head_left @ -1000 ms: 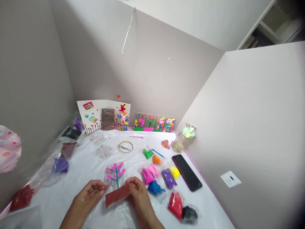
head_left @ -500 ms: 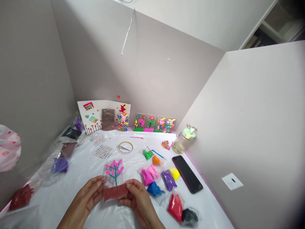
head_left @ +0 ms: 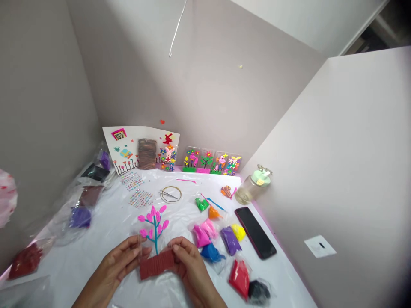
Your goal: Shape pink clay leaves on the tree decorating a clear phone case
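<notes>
Between my hands is a clear panel [head_left: 148, 247] that carries a clay picture. A tree with a teal stem [head_left: 156, 233] and bright pink leaves [head_left: 153, 212] rises from a ridged reddish-brown clay band [head_left: 157, 264] along the lower part. My left hand [head_left: 120, 261] holds the panel's left edge, some of its fingers showing through the clear plastic. On the right edge, beside the brown band, my right hand [head_left: 191, 265] grips with thumb and bent fingers. The panel is tilted up towards me, above the white table cover.
Bagged clay lies to the right, including pink [head_left: 201, 235], blue [head_left: 212, 253], purple [head_left: 230, 240] and red [head_left: 239, 279]. Beyond are a phone [head_left: 256, 233] and a glass jar [head_left: 252, 188]. Tweezers [head_left: 169, 194], gem stickers [head_left: 141, 198] and decorated panels [head_left: 207, 161] are farther back.
The panel has tipped up more towards me, so its pink leaves and brown band show larger. Both hands keep their hold. The camera view has shifted slightly.
</notes>
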Demonstrator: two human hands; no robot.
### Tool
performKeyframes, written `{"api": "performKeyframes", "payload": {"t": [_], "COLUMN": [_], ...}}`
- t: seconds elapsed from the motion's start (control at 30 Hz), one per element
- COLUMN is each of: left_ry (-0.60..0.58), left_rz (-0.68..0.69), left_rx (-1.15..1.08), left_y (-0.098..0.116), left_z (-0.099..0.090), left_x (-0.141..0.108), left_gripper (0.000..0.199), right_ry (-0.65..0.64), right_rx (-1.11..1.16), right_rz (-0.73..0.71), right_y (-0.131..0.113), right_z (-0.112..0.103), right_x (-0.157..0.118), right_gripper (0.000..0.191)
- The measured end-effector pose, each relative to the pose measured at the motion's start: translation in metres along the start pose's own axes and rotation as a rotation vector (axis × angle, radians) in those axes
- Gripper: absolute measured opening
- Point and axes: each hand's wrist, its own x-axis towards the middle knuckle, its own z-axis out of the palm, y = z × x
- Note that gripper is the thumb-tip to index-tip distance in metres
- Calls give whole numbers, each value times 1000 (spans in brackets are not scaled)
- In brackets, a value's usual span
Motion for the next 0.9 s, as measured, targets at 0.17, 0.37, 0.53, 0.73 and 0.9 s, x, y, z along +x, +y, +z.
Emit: {"api": "performKeyframes", "payload": {"t": [0.17,0.37,0.53,0.73,0.9], "left_ry": [-6,-10,-10,-5,-13], "left_rz": [13,52,59,76,144], "left_rx": [66,164,201,212,334], "left_y": [-3,-4,-2,-4,-6], "left_z": [-1,-6,-6,-4,-4], "left_x": [4,10,10,12,13], "left_gripper": [69,68,66,72,75], "right_ry": [44,93,107,131,199], "right_rx": [-116,-297,-417,-460,-636], "right_rz": [-36,-105,-161,-180,-244], "right_y": [8,6,2,6,4], "right_z": [-3,-3,-1,-3,-4], "right_x": [4,3,0,-1,-3], "right_gripper": [39,35,37,38,28]}}
